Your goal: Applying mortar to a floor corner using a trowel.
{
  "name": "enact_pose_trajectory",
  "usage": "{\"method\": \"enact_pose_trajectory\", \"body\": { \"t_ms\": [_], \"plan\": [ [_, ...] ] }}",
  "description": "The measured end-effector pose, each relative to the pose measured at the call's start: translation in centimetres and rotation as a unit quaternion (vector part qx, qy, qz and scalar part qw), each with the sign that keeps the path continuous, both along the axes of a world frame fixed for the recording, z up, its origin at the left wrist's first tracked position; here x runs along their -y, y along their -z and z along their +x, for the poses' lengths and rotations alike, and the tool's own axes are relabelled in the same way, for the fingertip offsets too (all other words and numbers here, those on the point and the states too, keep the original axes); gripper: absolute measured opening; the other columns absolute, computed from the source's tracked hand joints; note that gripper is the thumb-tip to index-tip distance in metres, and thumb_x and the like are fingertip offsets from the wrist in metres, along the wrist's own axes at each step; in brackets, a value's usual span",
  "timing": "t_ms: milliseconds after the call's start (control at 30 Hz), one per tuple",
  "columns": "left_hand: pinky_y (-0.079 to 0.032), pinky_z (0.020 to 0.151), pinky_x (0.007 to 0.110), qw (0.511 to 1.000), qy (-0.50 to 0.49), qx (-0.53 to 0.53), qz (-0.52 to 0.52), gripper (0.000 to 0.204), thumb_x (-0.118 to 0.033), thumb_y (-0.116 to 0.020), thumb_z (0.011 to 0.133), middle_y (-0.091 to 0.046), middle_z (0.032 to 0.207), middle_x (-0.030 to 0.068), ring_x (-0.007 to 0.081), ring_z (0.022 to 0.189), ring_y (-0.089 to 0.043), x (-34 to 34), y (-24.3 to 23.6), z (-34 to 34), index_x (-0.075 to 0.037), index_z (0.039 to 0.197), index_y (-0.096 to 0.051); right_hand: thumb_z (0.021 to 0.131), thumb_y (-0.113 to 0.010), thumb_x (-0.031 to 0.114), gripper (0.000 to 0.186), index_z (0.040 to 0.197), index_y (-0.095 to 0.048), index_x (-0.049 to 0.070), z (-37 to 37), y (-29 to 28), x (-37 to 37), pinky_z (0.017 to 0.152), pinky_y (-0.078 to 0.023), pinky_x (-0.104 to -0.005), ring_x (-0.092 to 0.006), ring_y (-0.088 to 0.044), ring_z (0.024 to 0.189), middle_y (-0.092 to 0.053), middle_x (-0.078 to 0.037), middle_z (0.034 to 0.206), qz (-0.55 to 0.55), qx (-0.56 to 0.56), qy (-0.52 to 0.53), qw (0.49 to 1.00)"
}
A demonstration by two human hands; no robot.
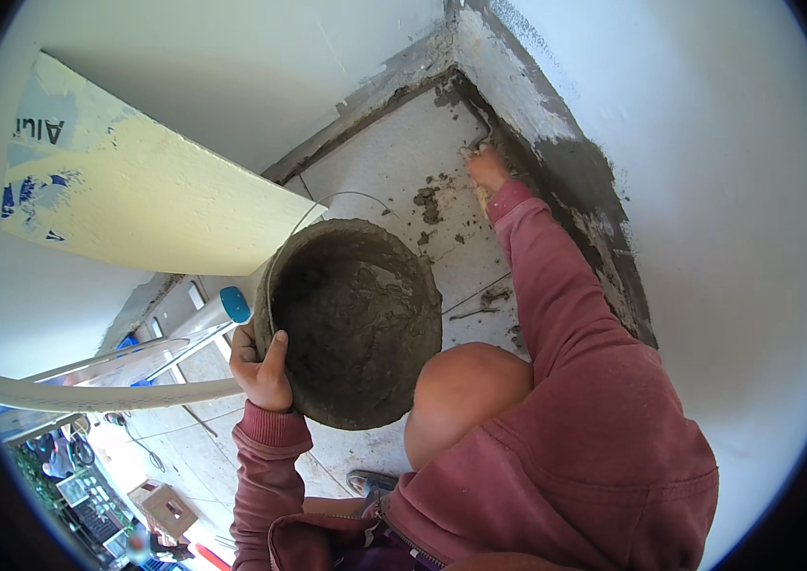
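My left hand grips the rim of a mortar-caked bucket, thumb over the edge. Wet grey mortar coats the bucket's inside, and its thin wire handle stands up at the far side. Farther off, my right hand is closed round a trowel. The pale end of its handle shows below the fist, and a bent metal neck shows beyond it. The blade is hard to make out against the dark mortar strip along the foot of the right wall.
Mortar crumbs lie on the pale floor tiles. A yellowish board leans at the left wall. Below it are a blue-capped metal piece and a beige curved tube. My bent knee is beside the bucket. A cardboard box stands at lower left.
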State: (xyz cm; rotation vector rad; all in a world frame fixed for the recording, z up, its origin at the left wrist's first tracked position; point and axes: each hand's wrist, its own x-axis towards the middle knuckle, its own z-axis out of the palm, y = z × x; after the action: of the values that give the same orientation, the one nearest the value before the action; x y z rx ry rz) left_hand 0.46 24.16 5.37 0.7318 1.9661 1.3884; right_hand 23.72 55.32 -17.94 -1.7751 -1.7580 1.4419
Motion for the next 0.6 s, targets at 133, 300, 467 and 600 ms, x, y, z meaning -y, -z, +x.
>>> {"method": "enact_pose_trajectory", "body": {
  "t_ms": [133, 300, 467, 600],
  "plan": [
    [-0.041, 0.077, 0.024, 1.000, 0.003, -0.007, -0.010, 0.022, 0.001, -0.055, 0.076, -0.059, 0.091, 0.0082, 0.0127, 0.080, -0.053, -0.4, -0.6, 0.0, 0.005, 0.098, -0.053, 0.081, -0.056, 0.022, 0.025, 0.089, -0.047, 0.001, -0.3, 1.7, 1.6, 0.046, -0.045, -0.0336, -0.0229, -0.058, 0.054, -0.057, -0.012, 0.071, 0.065, -0.002, 0.032, 0.997],
    [-0.041, 0.076, 0.024, 1.000, -0.005, -0.012, -0.017, 0.022, 0.001, -0.056, 0.076, -0.059, 0.091, 0.0083, 0.0128, 0.080, -0.053, -0.3, 0.0, -0.6, 0.005, 0.097, -0.053, 0.081, -0.054, 0.017, 0.016, 0.084, -0.047, 0.003, 1.6, 3.3, 3.1, 0.043, -0.044, -0.0306, -0.0216, -0.058, 0.054, -0.056, -0.010, 0.069, 0.138, 0.016, 0.052, 0.989],
    [-0.041, 0.077, 0.024, 1.000, 0.012, 0.000, -0.011, 0.023, 0.001, -0.055, 0.076, -0.058, 0.092, 0.0089, 0.0131, 0.082, -0.053, 1.0, -0.1, -0.5, 0.006, 0.098, -0.052, 0.083, -0.053, 0.019, 0.018, 0.085, -0.048, 0.002, 5.2, 6.0, -0.1, 0.041, -0.043, -0.0305, -0.0189, -0.055, 0.051, -0.054, -0.010, 0.067, 0.125, -0.025, 0.031, 0.991],
    [-0.040, 0.079, 0.024, 1.000, 0.006, 0.010, -0.023, 0.023, 0.001, -0.055, 0.076, -0.058, 0.092, 0.0091, 0.0129, 0.083, -0.053, 1.4, -0.2, -1.5, 0.006, 0.098, -0.052, 0.084, -0.053, 0.021, 0.021, 0.083, -0.047, 0.001, 3.0, -1.8, 1.4, 0.039, -0.041, -0.0311, -0.0165, -0.051, 0.046, -0.052, -0.008, 0.062, 0.001, -0.116, 0.080, 0.990]
  ]
}}
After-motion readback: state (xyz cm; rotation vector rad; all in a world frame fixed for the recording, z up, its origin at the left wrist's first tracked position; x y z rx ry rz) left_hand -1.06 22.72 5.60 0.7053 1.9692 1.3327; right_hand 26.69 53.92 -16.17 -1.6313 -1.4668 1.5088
